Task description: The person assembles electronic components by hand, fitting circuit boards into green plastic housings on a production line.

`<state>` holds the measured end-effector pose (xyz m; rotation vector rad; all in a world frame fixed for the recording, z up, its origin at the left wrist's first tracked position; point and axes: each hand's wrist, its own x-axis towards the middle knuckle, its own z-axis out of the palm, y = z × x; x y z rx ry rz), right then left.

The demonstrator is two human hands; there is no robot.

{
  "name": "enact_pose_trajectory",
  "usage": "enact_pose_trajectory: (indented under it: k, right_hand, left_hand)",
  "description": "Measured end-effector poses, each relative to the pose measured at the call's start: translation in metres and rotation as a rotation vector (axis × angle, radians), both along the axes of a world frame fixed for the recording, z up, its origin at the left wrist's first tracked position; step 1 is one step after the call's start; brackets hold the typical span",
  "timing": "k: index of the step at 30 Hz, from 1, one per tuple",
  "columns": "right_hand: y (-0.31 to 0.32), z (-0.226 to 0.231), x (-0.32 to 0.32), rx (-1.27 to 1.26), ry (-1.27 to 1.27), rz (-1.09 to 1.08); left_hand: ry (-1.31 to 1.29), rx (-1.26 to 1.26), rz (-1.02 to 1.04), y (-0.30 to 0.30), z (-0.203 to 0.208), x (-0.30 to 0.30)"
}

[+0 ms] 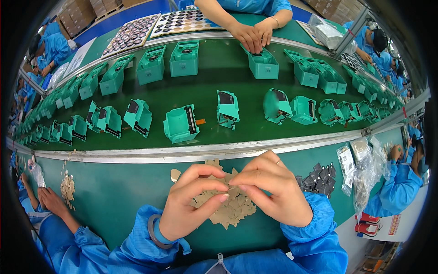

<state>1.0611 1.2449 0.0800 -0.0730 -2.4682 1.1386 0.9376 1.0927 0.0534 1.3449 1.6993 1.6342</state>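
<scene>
Over a heap of thin beige pieces (pixel 232 212) on the green worktable (pixel 116 192), my two hands meet at their fingertips. My left hand (pixel 187 201) has curled fingers, with its thumb close beneath them; a bluish band and a grey ring circle the wrist. My right hand (pixel 276 187) pinches thumb and fingers together, its tips touching those of the left. Whatever is between the fingertips is too small or hidden to make out. One loose beige piece (pixel 175 175) lies beside my left fingers.
Dark flat pieces (pixel 319 178) are heaped right, near clear plastic bags (pixel 362 160). Beyond a metal rail (pixel 137 156), a green belt (pixel 246 130) carries rows of teal housings (pixel 181 124). Across it, a co-worker's hands (pixel 252 36) touch one housing. Another person's hand (pixel 52 201) rests left.
</scene>
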Motion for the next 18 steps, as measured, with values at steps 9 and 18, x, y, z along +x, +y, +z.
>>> enact_pose_trajectory:
  k: [9, 18]
  right_hand:
    - [-0.014, -0.002, 0.005, 0.065, 0.083, -0.141]
    - [-0.006, -0.008, 0.012, -0.026, 0.055, -0.074]
  left_hand:
    - [0.031, -0.018, 0.08, 0.002, -0.003, 0.006]
    - [0.184, -0.056, 0.097, 0.006, 0.003, 0.015]
